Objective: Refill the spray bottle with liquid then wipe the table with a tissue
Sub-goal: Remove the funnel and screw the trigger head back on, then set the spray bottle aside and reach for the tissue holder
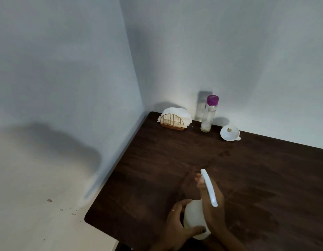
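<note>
A white spray bottle (194, 217) is held tilted over the near part of the dark wooden table (256, 178). My left hand (177, 227) wraps around the bottle's round body from the left. My right hand (214, 201) grips the white spray head, its nozzle pointing away toward the table's middle. A clear bottle with a purple cap (209, 114) stands upright at the back by the wall. A white funnel (230, 133) lies to its right. White tissues sit in a gold wire holder (174, 120) in the far left corner.
Pale walls meet in a corner behind the table. The table's left edge and rounded near-left corner (88, 217) border a light floor. Faint wet patches mark the wood near the table's middle and right.
</note>
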`<action>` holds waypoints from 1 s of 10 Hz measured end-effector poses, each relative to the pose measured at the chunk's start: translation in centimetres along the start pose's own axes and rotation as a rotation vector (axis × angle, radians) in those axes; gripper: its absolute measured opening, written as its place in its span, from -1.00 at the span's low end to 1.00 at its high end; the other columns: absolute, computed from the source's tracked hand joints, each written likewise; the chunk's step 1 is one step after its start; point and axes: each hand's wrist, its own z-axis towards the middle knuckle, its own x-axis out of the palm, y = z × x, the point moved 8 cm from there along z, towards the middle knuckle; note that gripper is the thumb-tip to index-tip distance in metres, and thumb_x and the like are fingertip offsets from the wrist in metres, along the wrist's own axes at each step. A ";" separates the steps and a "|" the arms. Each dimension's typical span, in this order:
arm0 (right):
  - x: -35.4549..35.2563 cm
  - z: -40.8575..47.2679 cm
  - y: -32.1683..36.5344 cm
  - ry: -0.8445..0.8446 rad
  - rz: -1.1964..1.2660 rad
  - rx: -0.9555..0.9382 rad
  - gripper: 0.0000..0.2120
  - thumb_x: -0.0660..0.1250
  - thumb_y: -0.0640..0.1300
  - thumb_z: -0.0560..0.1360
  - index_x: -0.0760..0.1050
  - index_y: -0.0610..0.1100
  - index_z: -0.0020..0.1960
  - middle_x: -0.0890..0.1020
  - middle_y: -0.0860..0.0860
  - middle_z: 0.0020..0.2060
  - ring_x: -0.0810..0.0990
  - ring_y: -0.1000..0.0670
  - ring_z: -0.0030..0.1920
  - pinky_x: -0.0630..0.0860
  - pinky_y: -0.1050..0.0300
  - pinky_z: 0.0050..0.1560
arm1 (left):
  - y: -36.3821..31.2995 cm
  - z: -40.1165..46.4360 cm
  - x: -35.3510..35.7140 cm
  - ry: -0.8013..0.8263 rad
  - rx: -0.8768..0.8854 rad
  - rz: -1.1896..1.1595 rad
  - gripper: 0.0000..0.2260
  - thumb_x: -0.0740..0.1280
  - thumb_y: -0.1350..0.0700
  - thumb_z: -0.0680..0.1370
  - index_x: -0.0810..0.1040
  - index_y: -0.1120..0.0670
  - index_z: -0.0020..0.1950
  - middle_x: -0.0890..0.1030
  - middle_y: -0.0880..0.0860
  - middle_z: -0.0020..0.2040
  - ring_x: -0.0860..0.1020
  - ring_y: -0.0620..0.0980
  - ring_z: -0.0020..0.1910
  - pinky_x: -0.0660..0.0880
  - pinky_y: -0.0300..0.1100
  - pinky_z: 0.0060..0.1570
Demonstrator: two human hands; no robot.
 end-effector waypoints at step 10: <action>6.0 3.3 -6.8 0.389 -0.160 0.609 -0.68 0.33 0.09 0.47 0.58 -0.19 -0.15 0.61 -0.14 -0.33 0.58 -0.05 -0.33 0.57 0.13 -0.29 | 2.9 -1.8 5.2 0.108 -0.355 -0.408 0.04 0.57 -0.30 0.09 0.19 -0.06 0.46 0.40 -0.23 0.34 0.38 -0.25 0.30 0.36 -0.26 0.31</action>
